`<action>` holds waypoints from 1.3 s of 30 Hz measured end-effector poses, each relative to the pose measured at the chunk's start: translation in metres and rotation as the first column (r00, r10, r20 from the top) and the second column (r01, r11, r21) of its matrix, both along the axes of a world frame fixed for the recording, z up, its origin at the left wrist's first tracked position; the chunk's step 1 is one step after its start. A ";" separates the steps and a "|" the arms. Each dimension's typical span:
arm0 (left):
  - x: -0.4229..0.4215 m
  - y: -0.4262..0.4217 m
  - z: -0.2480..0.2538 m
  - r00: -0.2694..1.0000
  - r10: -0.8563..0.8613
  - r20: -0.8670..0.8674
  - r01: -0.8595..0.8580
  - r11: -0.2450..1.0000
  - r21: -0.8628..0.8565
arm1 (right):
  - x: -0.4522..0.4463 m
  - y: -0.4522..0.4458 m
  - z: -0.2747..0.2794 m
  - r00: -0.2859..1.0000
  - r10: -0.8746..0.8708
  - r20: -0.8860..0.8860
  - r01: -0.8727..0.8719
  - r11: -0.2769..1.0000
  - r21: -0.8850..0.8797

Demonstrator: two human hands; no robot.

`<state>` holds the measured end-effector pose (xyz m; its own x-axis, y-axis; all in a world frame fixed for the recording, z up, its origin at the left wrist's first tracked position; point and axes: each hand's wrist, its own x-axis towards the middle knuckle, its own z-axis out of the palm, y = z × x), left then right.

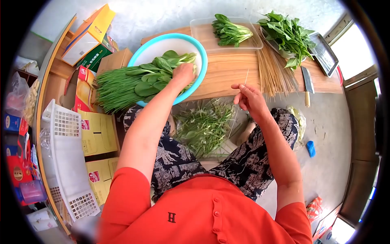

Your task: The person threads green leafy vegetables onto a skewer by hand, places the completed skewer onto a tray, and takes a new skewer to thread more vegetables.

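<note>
My left hand [184,75] reaches into a white basin with a blue rim [204,61], its fingers curled down on the pale stems of leafy greens [152,81]; the fingertips are hidden. Long thin green chives [115,89] lie beside these greens and hang over the basin's left side. My right hand [250,100] pinches a thin wooden skewer [246,75] between thumb and fingers, right of the basin and just off the table's front edge. Many more bare skewers [273,71] lie in a spread bundle on the wooden table [229,75].
A clear tray [199,30] holds a bunch of greens [230,30]. Further right are a heap of leaves [286,34], a metal tray [325,55] and a cleaver [307,81] overhanging the edge. Plant scraps [205,126] lie between my legs. Boxes [97,132] and a white plastic basket [67,150] stand left.
</note>
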<state>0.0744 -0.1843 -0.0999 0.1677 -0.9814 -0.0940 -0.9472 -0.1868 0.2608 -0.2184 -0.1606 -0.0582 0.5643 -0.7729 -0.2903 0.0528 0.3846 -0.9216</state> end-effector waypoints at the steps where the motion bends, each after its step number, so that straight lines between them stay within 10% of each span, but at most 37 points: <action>1: 0.000 -0.007 -0.014 0.998 -0.011 0.066 0.006 0.997 0.081 | 0.000 0.000 0.001 1.000 0.002 -0.006 -0.002 1.000 0.007; 5: 0.006 -0.017 -0.037 0.967 -0.089 0.237 0.084 0.996 0.031 | 0.000 0.001 0.004 1.000 -0.009 -0.001 0.009 1.000 0.021; 8: 0.022 -0.027 -0.027 0.998 0.037 0.057 -0.041 0.997 0.060 | 0.000 0.001 0.006 1.000 -0.012 0.012 0.012 1.000 0.025; 10: 0.041 -0.026 -0.014 0.974 0.016 -0.225 -0.006 0.999 0.047 | 0.001 0.002 0.007 1.000 -0.006 0.003 0.006 1.000 0.029; 12: 0.053 -0.012 0.014 0.608 0.216 -0.764 -0.164 0.976 0.145 | 0.002 0.002 0.008 1.000 -0.006 0.007 0.006 1.000 0.019; 16: 0.095 -0.012 0.053 0.845 0.090 -0.527 -0.101 0.995 0.007 | 0.003 0.007 0.008 1.000 -0.008 0.003 0.008 1.000 0.005; 17: 0.096 -0.008 0.055 0.924 -0.059 -0.378 -0.039 0.968 -0.248 | 0.002 0.008 0.007 1.000 -0.003 0.005 0.003 1.000 0.006; 24: 0.061 0.007 0.063 0.964 -0.242 0.110 0.244 0.970 -0.007 | 0.000 0.009 0.006 1.000 0.002 -0.013 -0.002 1.000 0.007; 39: 0.042 -0.023 0.046 0.896 -0.351 0.271 0.345 0.936 0.073 | 0.003 0.006 0.012 0.999 0.025 -0.023 -0.024 1.000 0.017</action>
